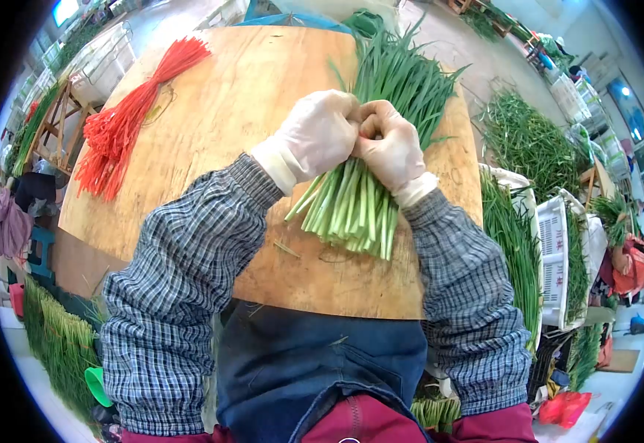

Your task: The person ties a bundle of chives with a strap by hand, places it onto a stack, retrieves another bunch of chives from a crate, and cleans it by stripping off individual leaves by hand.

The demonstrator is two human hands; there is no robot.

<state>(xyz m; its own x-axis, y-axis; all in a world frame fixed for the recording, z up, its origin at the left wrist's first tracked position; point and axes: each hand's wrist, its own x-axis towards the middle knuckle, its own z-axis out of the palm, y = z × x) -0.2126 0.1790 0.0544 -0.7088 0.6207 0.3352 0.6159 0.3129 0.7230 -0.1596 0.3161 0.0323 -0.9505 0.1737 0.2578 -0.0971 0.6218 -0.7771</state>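
A bunch of long green stalks [355,207] lies on the wooden board [218,111], its pale cut ends toward me and its dark leaves pointing away. Over the middle of the bunch, my gloved left hand [318,133] and gloved right hand [391,144] meet with their fingers pinched together. A small bit of red shows between the fingertips of my right hand. What my left fingers hold is hidden. A bundle of red ties [134,111], gathered near its upper part, rests on the left of the board.
Right of the board, a white-lined container [510,236] holds green stalks beside a white crate [555,258]. Loose greens [525,133] are piled on the floor beyond. More bunches [56,347] stand at lower left. Another person [632,262] is at far right.
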